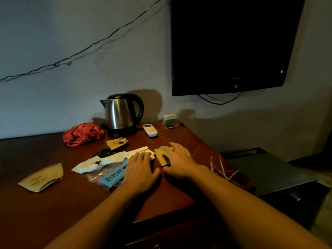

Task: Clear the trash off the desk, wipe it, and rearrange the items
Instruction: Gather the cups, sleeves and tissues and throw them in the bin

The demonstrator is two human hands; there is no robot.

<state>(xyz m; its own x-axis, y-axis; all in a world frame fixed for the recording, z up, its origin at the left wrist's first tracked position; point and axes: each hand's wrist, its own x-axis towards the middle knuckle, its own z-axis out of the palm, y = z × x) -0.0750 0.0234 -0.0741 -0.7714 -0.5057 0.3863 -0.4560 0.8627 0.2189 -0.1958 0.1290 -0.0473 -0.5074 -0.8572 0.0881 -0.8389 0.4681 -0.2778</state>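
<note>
My left hand lies flat on the dark wooden desk, fingers straight, touching a crumpled white tissue and a blue packet in a clear plastic bag. Beside it my right hand rests with straight fingers over a tan paper wrapper with a dark mark. Another tan wrapper sits nearer the kettle, and a third tan paper sleeve lies at the left. A small black item lies by the tissue.
A steel kettle stands at the back, with a red cloth to its left and a white remote to its right. A small clear box sits at the back corner. A dark TV hangs above.
</note>
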